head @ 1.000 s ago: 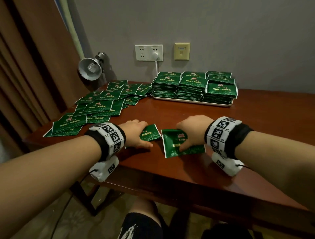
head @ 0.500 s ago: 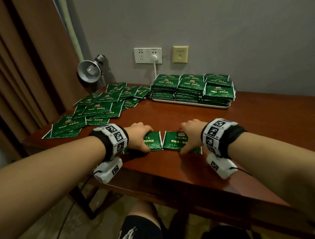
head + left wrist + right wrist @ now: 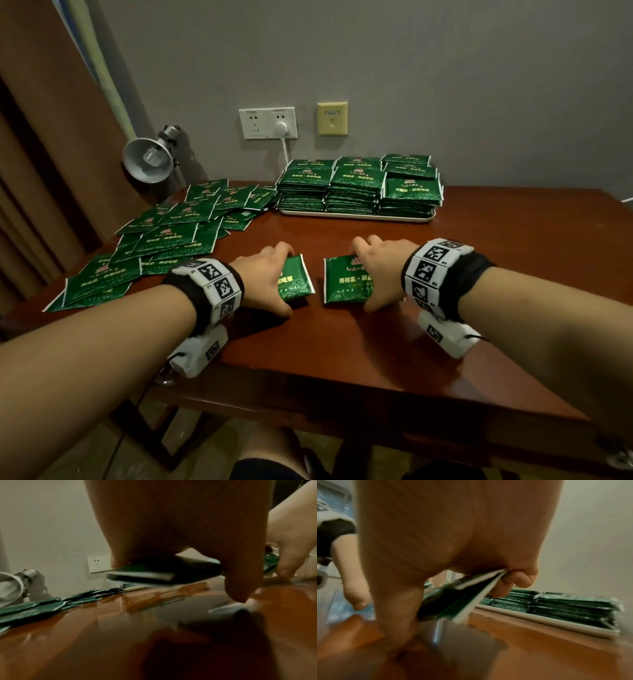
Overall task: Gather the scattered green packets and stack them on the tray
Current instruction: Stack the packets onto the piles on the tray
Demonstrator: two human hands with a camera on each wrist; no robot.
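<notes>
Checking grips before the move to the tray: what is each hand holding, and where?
Left hand grips a green packet bundle by its left part; right hand grips another bundle by its right part, thumb at the near edge.

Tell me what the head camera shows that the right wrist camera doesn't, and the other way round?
Only the head view shows the scattered packets, the desk lamp, the wall socket and both wristbands.

Only the right wrist view shows, from underneath, the right hand pinching its packets by the edges, tilted off the table.

Both show the tray of stacked packets, and the left hand.
</notes>
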